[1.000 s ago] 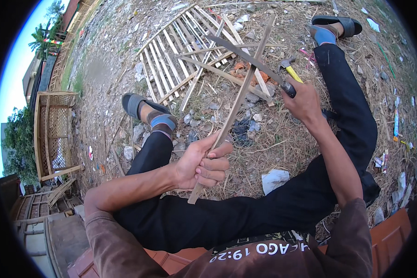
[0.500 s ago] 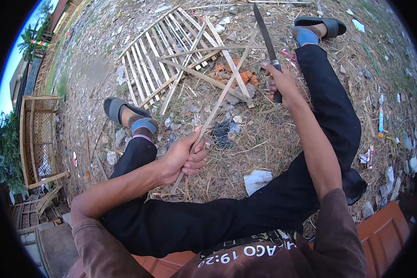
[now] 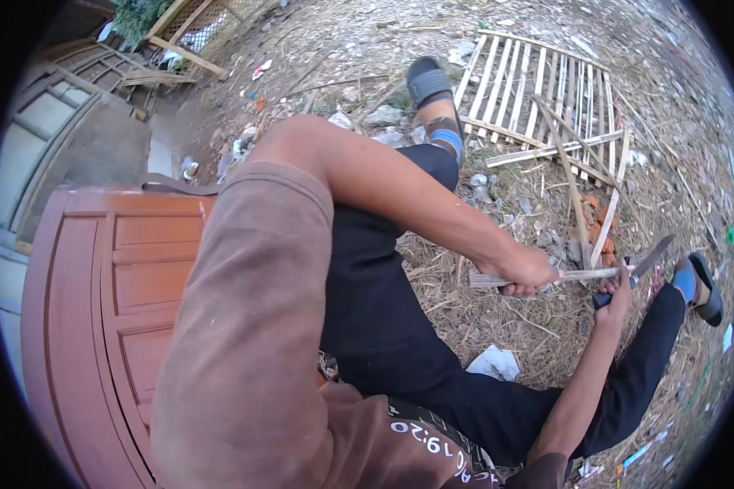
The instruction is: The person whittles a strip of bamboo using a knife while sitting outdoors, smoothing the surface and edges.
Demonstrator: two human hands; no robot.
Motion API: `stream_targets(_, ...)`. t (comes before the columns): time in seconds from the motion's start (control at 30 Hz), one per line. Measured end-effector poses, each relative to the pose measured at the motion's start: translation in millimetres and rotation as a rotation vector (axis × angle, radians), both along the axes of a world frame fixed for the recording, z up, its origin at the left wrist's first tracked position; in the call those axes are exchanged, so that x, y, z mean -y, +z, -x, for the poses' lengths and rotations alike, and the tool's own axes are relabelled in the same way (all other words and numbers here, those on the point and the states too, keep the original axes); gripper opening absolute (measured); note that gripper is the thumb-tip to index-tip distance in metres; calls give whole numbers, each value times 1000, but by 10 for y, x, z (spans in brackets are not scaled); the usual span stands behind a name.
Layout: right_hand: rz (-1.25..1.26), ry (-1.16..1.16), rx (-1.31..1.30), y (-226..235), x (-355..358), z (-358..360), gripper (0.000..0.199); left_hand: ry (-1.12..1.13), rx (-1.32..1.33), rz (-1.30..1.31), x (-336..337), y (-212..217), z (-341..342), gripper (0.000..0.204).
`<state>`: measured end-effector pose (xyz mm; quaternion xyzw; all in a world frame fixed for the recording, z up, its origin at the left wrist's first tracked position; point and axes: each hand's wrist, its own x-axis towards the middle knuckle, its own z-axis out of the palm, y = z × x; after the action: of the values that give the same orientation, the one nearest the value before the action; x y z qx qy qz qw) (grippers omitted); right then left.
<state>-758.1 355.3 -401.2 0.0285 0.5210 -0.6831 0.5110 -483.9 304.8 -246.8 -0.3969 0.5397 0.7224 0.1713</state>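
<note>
Left hand (image 3: 526,270) fisted on thin pale bamboo strip (image 3: 583,275), right hand (image 3: 616,295) gripping dark-bladed machete (image 3: 648,259); I'd worry the blade slips toward my left fingers.

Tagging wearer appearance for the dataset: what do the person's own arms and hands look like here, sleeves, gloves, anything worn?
Both hands are bare: no gloves on the left hand or right hand, and no rings or watch that I can make out. The forearms are bare too. A loose, faded brown sleeve covers the left upper arm; a matching brown cuff shows on the right arm.
</note>
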Motion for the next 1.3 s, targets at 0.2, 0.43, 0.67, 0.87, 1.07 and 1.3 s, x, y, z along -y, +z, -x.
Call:
stream_targets(0.2, -24, 93, -14, -5, 26, -124, 25, 40, -64, -70, -156, -201, -215, 49)
stream_targets(0.43, 108, 78, -44, 377, 159, -242, 20, -120, -68, 66, -58, -141, -222, 51)
stream_targets(0.67, 224, -20, -304, 937, 174, -704, 11, -117, -69, 245, 232, -183, -53, 51)
stream_targets(0.87, 315, 148, -351, 1119, 218, -1118, 15, 78, -138, 249, 261, -133, -195, 40)
stream_targets(1.07, 308, 233, -487, 1163, 98, -1097, 20, 229, -162, 210, 236, -49, -61, 32)
stream_targets(1.3, 313, 280, -438, 1232, -17, -1018, 24, 206, -214, 291, 318, -101, -113, 34)
